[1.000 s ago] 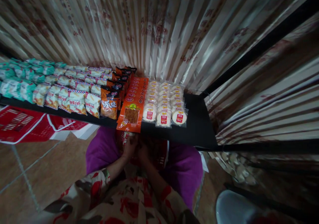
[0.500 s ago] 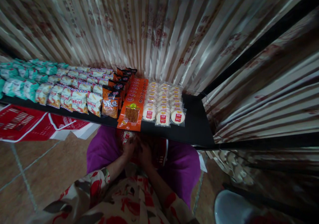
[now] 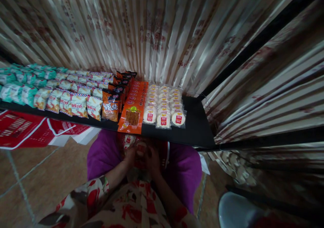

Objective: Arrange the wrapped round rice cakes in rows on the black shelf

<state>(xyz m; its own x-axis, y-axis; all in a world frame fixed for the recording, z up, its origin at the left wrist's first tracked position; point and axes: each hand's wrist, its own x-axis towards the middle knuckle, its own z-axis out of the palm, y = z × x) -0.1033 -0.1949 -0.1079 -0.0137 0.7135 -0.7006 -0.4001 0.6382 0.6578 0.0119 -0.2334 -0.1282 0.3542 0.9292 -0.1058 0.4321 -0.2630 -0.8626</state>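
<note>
Both my hands are low in front of my lap, below the black shelf (image 3: 199, 130). My left hand (image 3: 130, 155) and my right hand (image 3: 152, 157) are closed together round a small round wrapped snack (image 3: 140, 149) over a red bag (image 3: 162, 152) that rests on my purple-clad legs. On the shelf just above lie rows of the same round white cakes in clear wrap (image 3: 163, 103), beside a column of orange packets (image 3: 134, 106).
Further left on the shelf run rows of dark orange bags (image 3: 110, 110), white-and-red snack packs (image 3: 76, 103) and green packs (image 3: 17, 86). Striped curtains hang behind and to the right. A red basket (image 3: 22, 133) sits on the tiled floor at left; a pale round stool (image 3: 238, 211) at bottom right.
My hands have come up slightly and a round wrapped snack now shows between them. The view has shifted a little to the right.
</note>
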